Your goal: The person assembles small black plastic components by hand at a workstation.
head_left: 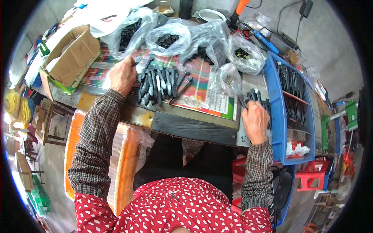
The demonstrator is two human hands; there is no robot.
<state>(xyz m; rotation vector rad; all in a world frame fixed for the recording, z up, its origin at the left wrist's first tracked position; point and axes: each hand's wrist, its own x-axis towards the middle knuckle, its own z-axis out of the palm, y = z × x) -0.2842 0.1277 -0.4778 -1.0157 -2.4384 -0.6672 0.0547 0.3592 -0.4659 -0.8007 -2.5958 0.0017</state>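
Observation:
My left hand (122, 74) rests on the table beside a row of several black knives with pale blades (157, 83), its fingers closed on one thin black piece at the row's left end. My right hand (255, 121) is shut on a bundle of black knife handles (256, 99) at the table's right edge, just beside the blue tray (274, 116). The tray holds several more black pieces in stacked rows (291, 83). Checked sleeves cover both forearms.
Clear plastic bags of black parts (167, 39) lie along the back of the table on a colourful striped sheet (202, 83). An open cardboard box (72, 58) stands at the left. Red stools (312, 173) and a yellow cord bundle (15, 105) sit on the floor.

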